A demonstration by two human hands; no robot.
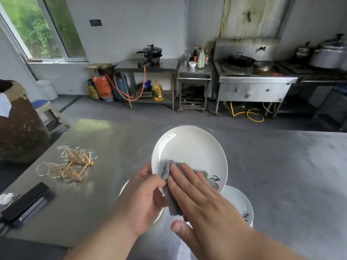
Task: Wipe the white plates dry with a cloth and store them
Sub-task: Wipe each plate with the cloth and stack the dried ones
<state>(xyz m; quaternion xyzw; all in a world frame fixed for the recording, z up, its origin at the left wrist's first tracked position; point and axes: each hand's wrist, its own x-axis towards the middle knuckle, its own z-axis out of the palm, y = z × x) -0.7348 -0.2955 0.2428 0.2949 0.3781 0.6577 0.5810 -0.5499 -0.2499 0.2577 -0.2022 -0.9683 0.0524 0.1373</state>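
Note:
My left hand (144, 199) grips the near-left rim of a white plate (189, 149), held tilted above the steel table (112, 139). My right hand (202, 203) lies flat with fingers spread, pressing a grey cloth (167, 168) against the plate's lower face. Black brush marks show on the plate's near-right rim. Beneath my hands, more white plates rest on the table: one pokes out at the right (242, 205) with black marks, another edge shows at the left (124, 186). Most of the cloth is hidden under my right hand.
A plate rack of wood and wire (69, 166) lies folded on the table's left. A black device with cables (24, 205) sits at the near-left edge. A brown jar (20, 128) stands left of the table. Stoves, pots and gas cylinders line the far wall.

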